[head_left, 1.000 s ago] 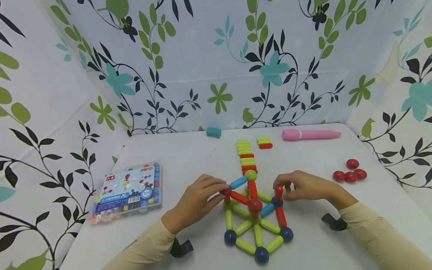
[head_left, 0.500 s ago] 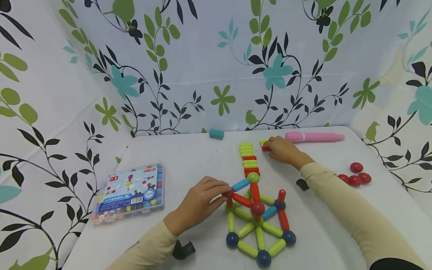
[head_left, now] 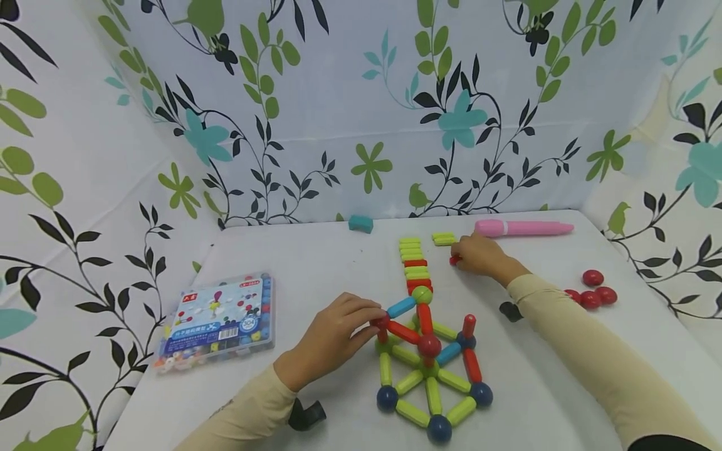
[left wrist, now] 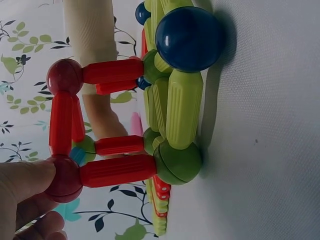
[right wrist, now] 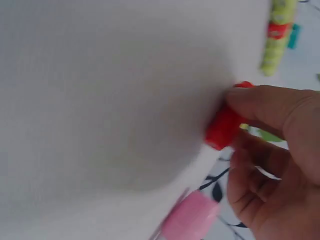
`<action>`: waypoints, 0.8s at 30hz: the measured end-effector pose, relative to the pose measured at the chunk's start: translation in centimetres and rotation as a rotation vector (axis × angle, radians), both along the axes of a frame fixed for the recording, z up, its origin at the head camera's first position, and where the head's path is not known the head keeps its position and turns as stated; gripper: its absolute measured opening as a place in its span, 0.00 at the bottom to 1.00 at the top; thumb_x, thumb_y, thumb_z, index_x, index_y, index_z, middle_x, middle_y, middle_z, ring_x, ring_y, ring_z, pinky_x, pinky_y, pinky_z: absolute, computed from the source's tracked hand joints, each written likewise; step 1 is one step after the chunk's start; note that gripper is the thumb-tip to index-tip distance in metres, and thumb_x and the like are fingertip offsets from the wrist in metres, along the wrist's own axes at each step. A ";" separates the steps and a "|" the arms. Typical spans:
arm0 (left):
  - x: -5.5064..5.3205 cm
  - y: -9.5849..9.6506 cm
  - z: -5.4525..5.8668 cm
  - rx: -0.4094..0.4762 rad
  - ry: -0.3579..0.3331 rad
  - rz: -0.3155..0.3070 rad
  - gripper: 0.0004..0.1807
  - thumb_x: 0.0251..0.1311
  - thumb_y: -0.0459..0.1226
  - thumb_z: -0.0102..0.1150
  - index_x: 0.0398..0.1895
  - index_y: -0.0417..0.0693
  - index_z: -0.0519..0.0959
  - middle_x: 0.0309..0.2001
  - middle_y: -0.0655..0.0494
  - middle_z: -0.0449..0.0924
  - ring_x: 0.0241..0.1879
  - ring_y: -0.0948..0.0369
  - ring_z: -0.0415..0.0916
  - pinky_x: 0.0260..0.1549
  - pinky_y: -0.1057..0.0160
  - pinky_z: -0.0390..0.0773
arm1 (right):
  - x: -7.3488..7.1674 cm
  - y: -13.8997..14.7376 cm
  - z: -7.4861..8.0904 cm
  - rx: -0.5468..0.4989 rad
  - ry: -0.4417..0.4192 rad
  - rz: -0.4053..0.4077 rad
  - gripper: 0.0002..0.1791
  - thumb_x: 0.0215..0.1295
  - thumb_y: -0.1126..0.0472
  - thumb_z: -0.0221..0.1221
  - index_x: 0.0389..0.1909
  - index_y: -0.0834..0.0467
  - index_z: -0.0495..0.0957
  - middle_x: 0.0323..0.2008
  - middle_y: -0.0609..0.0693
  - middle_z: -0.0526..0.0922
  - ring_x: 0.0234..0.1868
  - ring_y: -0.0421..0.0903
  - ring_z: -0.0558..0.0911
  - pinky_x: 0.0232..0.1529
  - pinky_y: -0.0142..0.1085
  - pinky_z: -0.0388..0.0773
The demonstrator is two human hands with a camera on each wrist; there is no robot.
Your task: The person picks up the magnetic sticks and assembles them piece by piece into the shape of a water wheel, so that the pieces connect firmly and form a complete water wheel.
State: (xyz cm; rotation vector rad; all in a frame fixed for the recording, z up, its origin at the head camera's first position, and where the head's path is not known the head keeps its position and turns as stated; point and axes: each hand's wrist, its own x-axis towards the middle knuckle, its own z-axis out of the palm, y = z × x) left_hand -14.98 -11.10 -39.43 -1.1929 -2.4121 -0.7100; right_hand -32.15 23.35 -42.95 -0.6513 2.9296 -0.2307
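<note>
Beyond the frame of balls and rods [head_left: 432, 394], just above or on the white tabletop [head_left: 316, 263], the right hand [head_left: 479, 254] pinches a red rod [right wrist: 222, 129] between thumb and fingers. Well apart from it, the left hand [head_left: 338, 329] grips a red ball [left wrist: 65, 181] at the frame's raised left corner, thumb against its side.

The frame stands on the table in front of the person: yellow-green spokes meet at a green ball, dark blue balls mark the near corners, and red and blue rods make up a raised part. On its right side a red upright rod [head_left: 469, 326] rises from a dark blue ball [head_left: 466, 341].

Just left of the right hand lie two yellow-green rods [head_left: 444, 239]; a row of rods [head_left: 417, 270], yellow-green and red, runs behind the frame. Farther out are a pink pen-shaped thing [head_left: 530, 228], four red balls [head_left: 590, 300] near the right sleeve [head_left: 586, 351], a teal block [head_left: 361, 224], a clear case [head_left: 217, 313] with a printed label, and a leaf-patterned cloth [head_left: 316, 113] behind everything
</note>
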 end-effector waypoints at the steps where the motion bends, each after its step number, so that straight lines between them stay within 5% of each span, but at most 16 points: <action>1: 0.0 0.1 -0.1 -0.002 0.002 -0.001 0.20 0.55 0.34 0.76 0.53 0.49 0.86 0.50 0.59 0.86 0.50 0.62 0.78 0.49 0.67 0.83 | 0.6 0.1 0.5 -0.031 -0.021 0.008 0.10 0.65 0.62 0.67 0.46 0.58 0.86 0.35 0.50 0.82 0.37 0.49 0.77 0.42 0.42 0.80; 5: 0.0 0.2 -0.2 -0.006 0.001 0.005 0.20 0.55 0.33 0.76 0.53 0.49 0.86 0.50 0.59 0.86 0.50 0.63 0.78 0.50 0.67 0.82 | 4.4 0.2 4.2 -0.182 -0.034 0.105 0.13 0.65 0.60 0.69 0.50 0.56 0.86 0.39 0.47 0.86 0.39 0.46 0.79 0.43 0.41 0.81; 10: -0.1 -0.1 -0.3 -0.009 -0.008 0.022 0.21 0.55 0.33 0.76 0.53 0.50 0.86 0.51 0.60 0.85 0.51 0.64 0.77 0.50 0.68 0.82 | 10.0 -0.8 8.7 -0.200 0.008 0.317 0.12 0.60 0.57 0.73 0.46 0.48 0.88 0.39 0.38 0.84 0.42 0.40 0.76 0.40 0.34 0.79; 16: 0.1 -0.2 -0.6 0.015 0.007 0.009 0.21 0.53 0.32 0.77 0.52 0.49 0.86 0.51 0.59 0.86 0.50 0.63 0.78 0.48 0.67 0.83 | 14.2 -2.2 9.1 -0.171 -0.027 0.436 0.15 0.56 0.55 0.76 0.45 0.45 0.88 0.38 0.34 0.83 0.43 0.37 0.74 0.37 0.28 0.79; 24: -0.2 0.0 -0.5 0.009 0.013 0.008 0.19 0.57 0.33 0.75 0.52 0.50 0.86 0.51 0.60 0.85 0.50 0.64 0.77 0.49 0.69 0.81 | 16.4 -3.1 8.8 -0.179 -0.040 0.477 0.16 0.56 0.55 0.75 0.46 0.42 0.88 0.38 0.33 0.84 0.41 0.34 0.73 0.38 0.27 0.77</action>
